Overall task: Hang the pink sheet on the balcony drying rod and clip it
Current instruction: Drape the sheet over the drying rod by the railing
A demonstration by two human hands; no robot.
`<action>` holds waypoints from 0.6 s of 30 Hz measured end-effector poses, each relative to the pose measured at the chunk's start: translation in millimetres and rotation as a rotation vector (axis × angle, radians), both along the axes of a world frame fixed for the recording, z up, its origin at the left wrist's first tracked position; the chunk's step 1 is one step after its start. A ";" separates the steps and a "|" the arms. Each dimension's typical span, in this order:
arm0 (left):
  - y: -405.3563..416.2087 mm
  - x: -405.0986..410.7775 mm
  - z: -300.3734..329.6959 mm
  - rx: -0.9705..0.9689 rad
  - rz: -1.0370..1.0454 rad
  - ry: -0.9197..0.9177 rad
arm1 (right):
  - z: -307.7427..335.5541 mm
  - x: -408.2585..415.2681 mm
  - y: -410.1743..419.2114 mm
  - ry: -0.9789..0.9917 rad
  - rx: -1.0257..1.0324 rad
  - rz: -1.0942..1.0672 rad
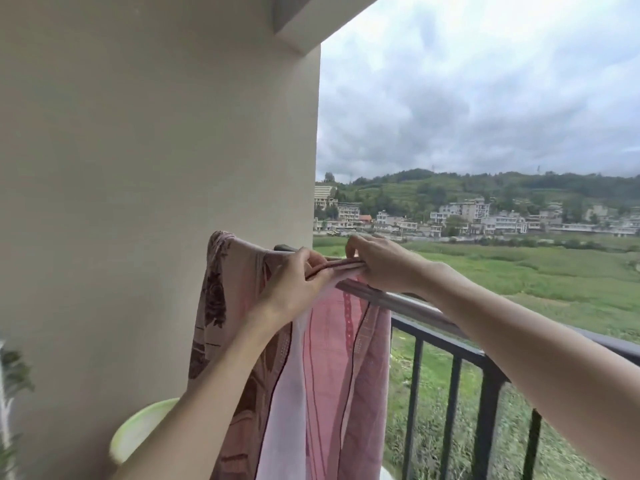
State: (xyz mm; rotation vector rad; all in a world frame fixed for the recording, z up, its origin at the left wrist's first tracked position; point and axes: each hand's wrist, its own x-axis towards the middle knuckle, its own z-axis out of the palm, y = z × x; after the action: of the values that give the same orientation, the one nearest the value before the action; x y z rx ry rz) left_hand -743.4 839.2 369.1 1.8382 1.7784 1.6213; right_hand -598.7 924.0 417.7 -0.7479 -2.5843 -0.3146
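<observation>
Draping over the drying rod [408, 304] beside the wall, the pink sheet [332, 358] already hangs bunched. Left hand [294, 282] and right hand [377, 265] both pinch its top hem, close together. Spreading and clipping remain; no clip shows.

both hands [294, 282] [377, 268] pinch pink sheet [332, 358] edge over drying rod [415, 308], above black railing [485, 393].

patterned pink sheet [322, 358] hangs draped over the grey drying rod [408, 304].
</observation>
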 end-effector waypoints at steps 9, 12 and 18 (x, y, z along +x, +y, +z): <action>-56.9 114.3 4.2 0.133 0.308 0.314 | -17.0 70.9 -15.7 0.139 0.101 -0.027; -75.6 148.4 5.8 0.186 0.399 0.381 | -18.0 97.8 -28.8 0.269 -0.021 -0.041; -113.1 205.0 -19.5 0.237 0.407 0.403 | -33.9 177.5 -66.2 0.365 -0.175 -0.135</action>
State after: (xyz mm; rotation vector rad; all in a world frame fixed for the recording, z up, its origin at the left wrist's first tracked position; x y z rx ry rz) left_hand -538.4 726.1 349.6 2.1382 2.3487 1.7504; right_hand -421.2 857.8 383.8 -0.9473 -2.2394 0.0114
